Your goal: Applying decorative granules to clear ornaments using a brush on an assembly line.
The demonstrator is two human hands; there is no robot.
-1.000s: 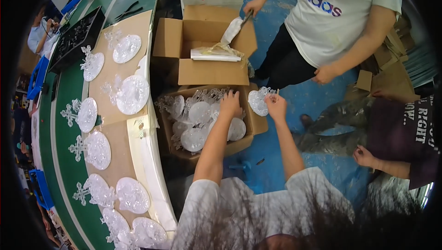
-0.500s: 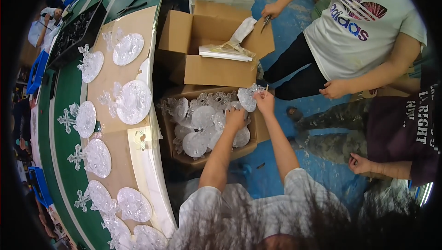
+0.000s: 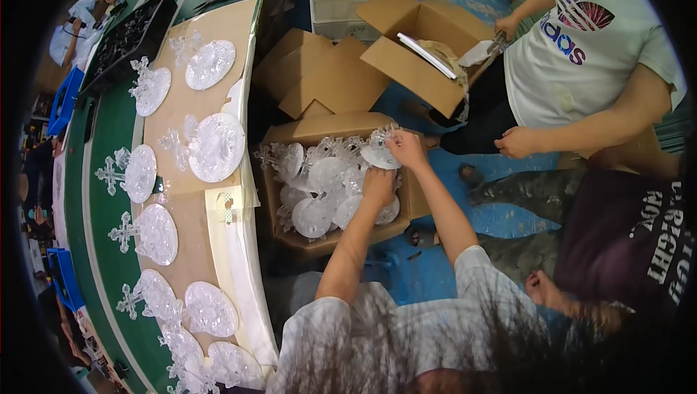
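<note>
Right hand [image 3: 406, 149] pinching clear ornament [image 3: 377, 154], which sits just left of its fingers. Left hand [image 3: 379, 188] just below, down among packed ornaments [image 3: 327, 175]; fingertips hidden, cannot tell if gripping. Carton [image 3: 312, 130] beneath both hands. Tabletop [image 3: 109, 271] well left of hands, carrying spread-out ornaments [image 3: 216, 149].
</note>
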